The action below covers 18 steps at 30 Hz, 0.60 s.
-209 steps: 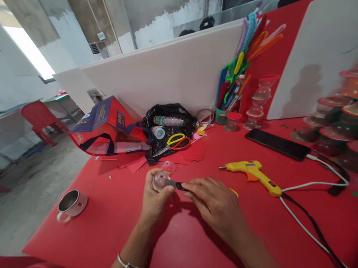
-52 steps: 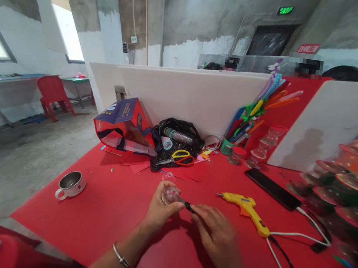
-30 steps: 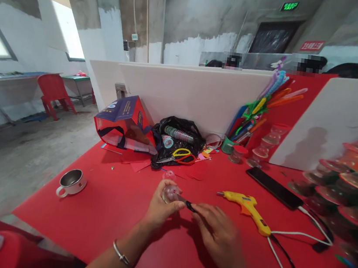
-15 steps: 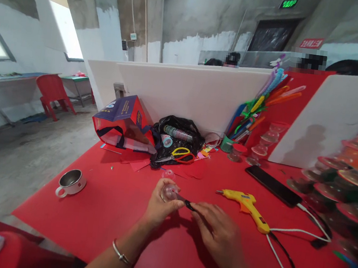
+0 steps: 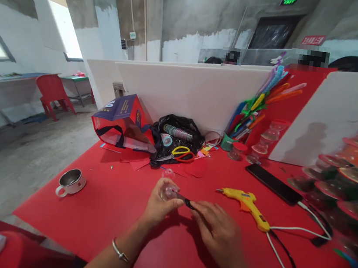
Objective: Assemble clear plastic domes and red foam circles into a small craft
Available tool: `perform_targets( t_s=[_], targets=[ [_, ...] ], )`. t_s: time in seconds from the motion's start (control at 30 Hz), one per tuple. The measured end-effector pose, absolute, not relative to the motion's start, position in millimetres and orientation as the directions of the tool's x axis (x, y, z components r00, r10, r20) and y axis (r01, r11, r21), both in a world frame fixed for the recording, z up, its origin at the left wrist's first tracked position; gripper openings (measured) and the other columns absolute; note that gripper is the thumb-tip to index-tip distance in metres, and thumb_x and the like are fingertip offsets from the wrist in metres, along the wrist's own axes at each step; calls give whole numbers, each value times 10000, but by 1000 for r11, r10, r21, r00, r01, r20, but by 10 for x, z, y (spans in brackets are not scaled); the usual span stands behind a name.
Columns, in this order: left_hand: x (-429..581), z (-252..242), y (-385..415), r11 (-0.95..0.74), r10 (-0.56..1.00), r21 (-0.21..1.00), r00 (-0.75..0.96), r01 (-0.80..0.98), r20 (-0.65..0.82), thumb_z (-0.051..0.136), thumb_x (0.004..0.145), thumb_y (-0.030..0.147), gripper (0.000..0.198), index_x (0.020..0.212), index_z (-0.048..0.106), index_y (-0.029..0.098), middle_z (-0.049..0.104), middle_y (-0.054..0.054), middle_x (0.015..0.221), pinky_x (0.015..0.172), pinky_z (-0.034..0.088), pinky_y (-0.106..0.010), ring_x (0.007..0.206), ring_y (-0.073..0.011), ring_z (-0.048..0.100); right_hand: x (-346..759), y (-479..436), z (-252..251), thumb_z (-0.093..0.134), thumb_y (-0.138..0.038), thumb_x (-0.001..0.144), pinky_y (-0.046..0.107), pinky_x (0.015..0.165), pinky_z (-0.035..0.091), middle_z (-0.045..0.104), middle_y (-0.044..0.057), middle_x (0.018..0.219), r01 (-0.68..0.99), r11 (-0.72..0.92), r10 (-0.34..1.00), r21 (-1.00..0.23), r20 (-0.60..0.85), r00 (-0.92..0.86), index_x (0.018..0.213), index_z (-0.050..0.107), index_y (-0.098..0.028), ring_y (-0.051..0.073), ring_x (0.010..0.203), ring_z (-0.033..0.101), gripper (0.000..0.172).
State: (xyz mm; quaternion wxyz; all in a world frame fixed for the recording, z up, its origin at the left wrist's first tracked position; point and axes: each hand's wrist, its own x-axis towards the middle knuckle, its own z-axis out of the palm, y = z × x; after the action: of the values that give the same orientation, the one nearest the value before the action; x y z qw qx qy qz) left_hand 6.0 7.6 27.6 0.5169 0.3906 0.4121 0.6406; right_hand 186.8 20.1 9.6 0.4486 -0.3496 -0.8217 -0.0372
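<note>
My left hand (image 5: 161,202) is wrapped round a small clear plastic cup (image 5: 169,190) above the red table. From the right, my right hand (image 5: 216,227) grips a slim black-handled tool that looks like a small knife (image 5: 188,204). Its thin greyish blade points left and meets the cup's near side; whether the tip is inside the cup I cannot tell. Just beyond the left fingers lies a clear, pinkish plastic piece (image 5: 169,173). To the right of my right hand rests a yellow glue gun (image 5: 246,201), nozzle pointing left.
A metal-lined mug (image 5: 72,181) stands at left. Behind are a red and blue bag (image 5: 124,120), a black plastic bag (image 5: 180,127) and scissors (image 5: 181,155). On the right lie a phone (image 5: 273,184), cables and stacked plastic cups (image 5: 352,174). A white board (image 5: 187,93) borders the back.
Both hands keep almost the same place and grip on the cup and the knife-like tool. The view shifts very slightly; little else differs.
</note>
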Motion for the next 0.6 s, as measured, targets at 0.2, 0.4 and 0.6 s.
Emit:
perform_targets(
  t_s=[0.2,0.4,0.6],
  targets=[
    [64,265,92,-146,980,929,-176,-340,89,915,521,396,506,852,579,211,636,19,830,617,407,-222,661,-94,519,1875,203,95,564,-254,954,289,759,505,735,24,912,590,764,545,-262,752,-371,1062,690,-233,155,814,674,167],
    [46,241,91,-113,985,926,-160,-360,58,925,507,393,565,913,569,227,646,6,889,630,415,-222,703,-104,547,1877,204,88,571,-254,948,282,771,511,739,25,915,579,767,545,-277,758,-359,1055,698,-238,153,815,677,166],
    [45,243,77,-129,983,936,-163,-328,79,910,535,411,522,882,573,217,638,7,877,612,407,-220,681,-99,531,1872,202,89,537,-278,963,288,764,517,742,35,916,598,751,561,-282,749,-352,1038,709,-243,156,809,683,191]
  ],
)
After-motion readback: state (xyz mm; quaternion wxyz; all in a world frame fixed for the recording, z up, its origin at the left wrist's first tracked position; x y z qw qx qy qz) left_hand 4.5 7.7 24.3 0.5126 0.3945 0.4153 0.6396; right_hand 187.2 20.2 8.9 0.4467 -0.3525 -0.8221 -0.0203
